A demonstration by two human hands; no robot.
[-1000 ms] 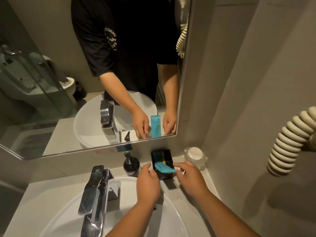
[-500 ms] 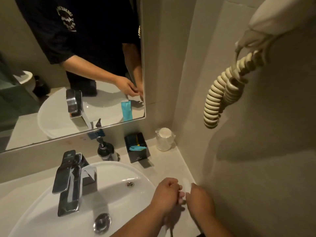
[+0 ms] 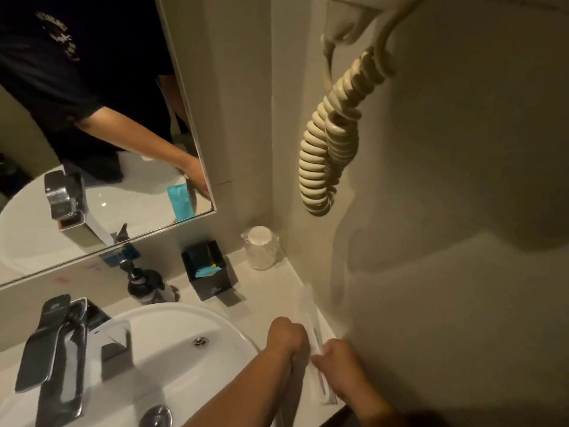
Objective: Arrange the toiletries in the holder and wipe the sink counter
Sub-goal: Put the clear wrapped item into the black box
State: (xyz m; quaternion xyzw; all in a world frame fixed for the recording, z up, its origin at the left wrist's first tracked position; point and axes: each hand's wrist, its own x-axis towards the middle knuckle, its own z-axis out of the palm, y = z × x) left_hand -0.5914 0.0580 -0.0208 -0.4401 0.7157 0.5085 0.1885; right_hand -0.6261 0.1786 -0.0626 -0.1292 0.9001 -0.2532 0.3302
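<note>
Hands: my left hand [image 3: 288, 337] is curled into a fist around the near end of a white packet [image 3: 311, 318]; my right hand [image 3: 340, 362] pinches the same packet lower down; both grip it, neither is loose
Packet: long, pale and flat; it lies along the right strip of the counter [image 3: 271, 288], beside the wall; I cannot tell what is inside
Holder: the black holder [image 3: 212, 277] stands far from my hands, between the soap bottle [image 3: 144, 286] and the wrapped cup [image 3: 261, 249]; a blue sachet [image 3: 207, 270] already sits in it
Risk, drop: the packet looks slick; if my pinch slips it may slide into the sink [image 3: 172, 343] or off the near edge
Risk, knock: carrying it far, my wrist could tip the light holder or the cup
Risk, fit: the packet looks longer than the holder is deep; it may lean out and topple
Wiping: not yet begun, I judge
</note>
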